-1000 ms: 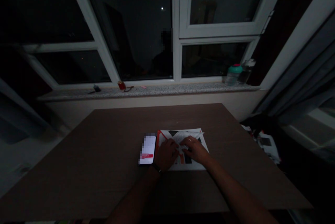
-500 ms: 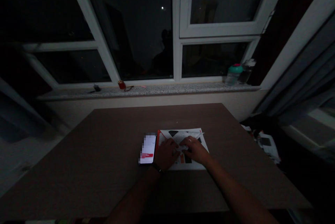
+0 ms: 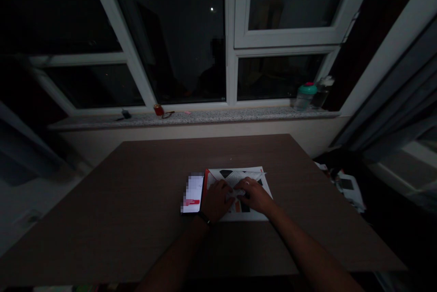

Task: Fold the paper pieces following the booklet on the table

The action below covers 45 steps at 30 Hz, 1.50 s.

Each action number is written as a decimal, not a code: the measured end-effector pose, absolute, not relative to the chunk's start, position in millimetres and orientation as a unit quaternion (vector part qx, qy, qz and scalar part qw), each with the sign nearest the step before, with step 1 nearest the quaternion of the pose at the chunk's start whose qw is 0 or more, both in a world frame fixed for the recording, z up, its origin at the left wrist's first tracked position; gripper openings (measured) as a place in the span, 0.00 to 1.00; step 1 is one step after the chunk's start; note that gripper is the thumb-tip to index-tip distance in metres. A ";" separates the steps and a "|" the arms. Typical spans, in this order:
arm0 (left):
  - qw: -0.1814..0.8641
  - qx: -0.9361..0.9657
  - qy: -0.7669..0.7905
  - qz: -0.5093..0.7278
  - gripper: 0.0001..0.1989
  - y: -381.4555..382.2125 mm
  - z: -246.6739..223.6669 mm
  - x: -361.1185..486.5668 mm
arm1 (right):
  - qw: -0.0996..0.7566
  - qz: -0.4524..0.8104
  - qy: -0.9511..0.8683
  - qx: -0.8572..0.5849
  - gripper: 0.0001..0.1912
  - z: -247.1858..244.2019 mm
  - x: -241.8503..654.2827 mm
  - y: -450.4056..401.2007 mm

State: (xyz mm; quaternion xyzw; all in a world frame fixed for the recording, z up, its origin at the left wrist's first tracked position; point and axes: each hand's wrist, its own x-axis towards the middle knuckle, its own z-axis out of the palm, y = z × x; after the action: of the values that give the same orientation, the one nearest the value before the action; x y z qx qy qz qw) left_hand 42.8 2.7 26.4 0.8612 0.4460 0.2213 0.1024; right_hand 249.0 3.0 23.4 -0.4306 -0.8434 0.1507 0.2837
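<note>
A printed sheet of paper [image 3: 251, 216] with black, orange and red patches lies on the table, its upper part creased and one corner sticking out to the right. My left hand [image 3: 215, 201], a dark band at its wrist, rests over the sheet's left side with fingers bent and thumb toward the middle. From the right comes my right hand [image 3: 256, 195], with a ring on one finger, its fingers and thumb closed on the paper near the left fingertips. Fingertips of both hands meet around a small whitish fold; dimness blurs its details. Left of the paper lies a lit phone [image 3: 193, 194].
The brown table [image 3: 146, 233] stands below a window. On the speckled sill [image 3: 211, 117] are a small red jar [image 3: 158, 110], a teal-lidded bottle [image 3: 306, 96] and a clear bottle [image 3: 322, 92]. Papers [image 3: 351, 192] lie beyond the table's right edge. The room is dark.
Both hands stay in nearly the same place on the paper, with at most slight finger movement. The phone and paper have not moved.
</note>
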 end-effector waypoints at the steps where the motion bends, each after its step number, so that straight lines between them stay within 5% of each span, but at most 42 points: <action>1: 0.102 0.861 0.446 0.221 0.10 2.7 26.3 42.8 | 0.283 0.151 -0.843 -0.432 0.17 23.7 249.0 3.0; 45: 0.072 0.860 0.466 0.196 0.14 -0.6 32.8 43.7 | 0.288 0.157 -0.844 -0.425 0.12 19.8 249.1 6.0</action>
State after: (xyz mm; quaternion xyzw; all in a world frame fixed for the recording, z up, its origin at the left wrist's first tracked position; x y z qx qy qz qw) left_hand 43.7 -0.6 32.8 0.8599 0.4656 0.1964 0.0717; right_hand 249.1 6.0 19.8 -0.4249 -0.8437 0.1568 0.2881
